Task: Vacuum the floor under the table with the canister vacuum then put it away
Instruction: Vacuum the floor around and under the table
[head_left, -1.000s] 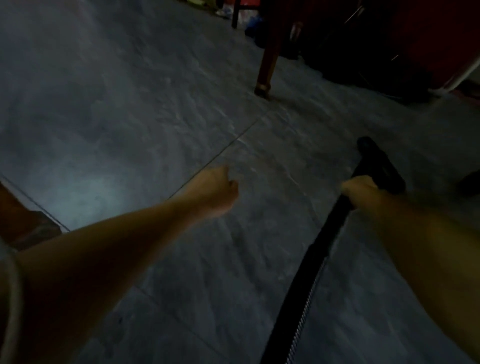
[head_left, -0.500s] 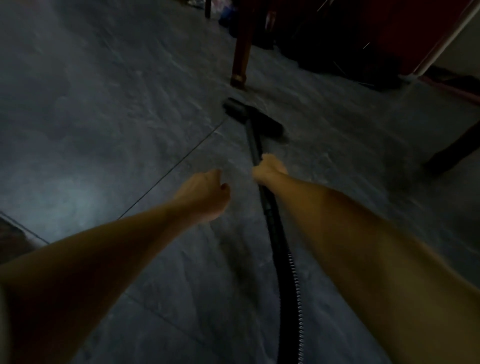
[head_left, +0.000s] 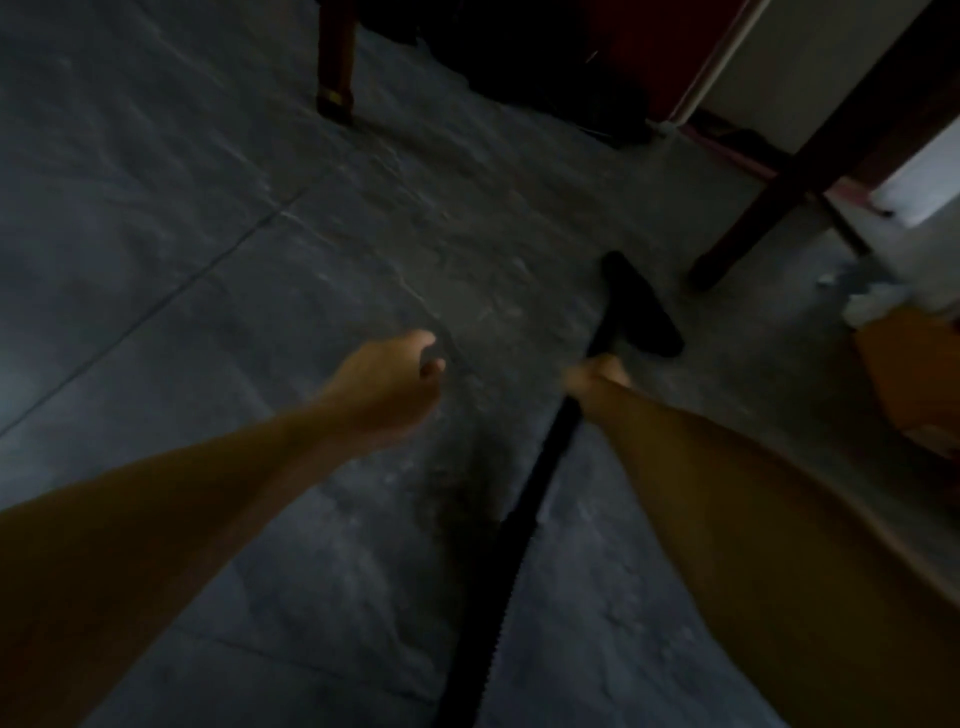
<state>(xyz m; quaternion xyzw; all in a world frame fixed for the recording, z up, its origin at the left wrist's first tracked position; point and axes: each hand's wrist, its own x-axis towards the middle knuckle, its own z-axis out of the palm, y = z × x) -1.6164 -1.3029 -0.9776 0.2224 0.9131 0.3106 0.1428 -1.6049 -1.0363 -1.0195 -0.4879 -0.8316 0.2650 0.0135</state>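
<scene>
A black vacuum wand (head_left: 563, 421) runs from the bottom of the view up to a flat black floor nozzle (head_left: 641, 306) resting on the dark grey tiled floor (head_left: 208, 208). My right hand (head_left: 597, 374) is closed around the wand just behind the nozzle. The ribbed hose (head_left: 483, 597) trails back toward me. My left hand (head_left: 395, 384) hovers in a loose fist left of the wand, holding nothing. The nozzle lies close to a dark table leg (head_left: 810, 166) at the right. The canister itself is out of view.
A second reddish wooden leg (head_left: 335, 62) stands at the top centre. Dark bundled items (head_left: 545, 67) sit against a red surface at the back. A brown cardboard box (head_left: 914, 374) and crumpled white paper (head_left: 872, 301) are at the right edge.
My right hand has swung the wand and nozzle from near the top-centre leg over to the right, toward the dark leg. My left hand stayed in a fist beside it.
</scene>
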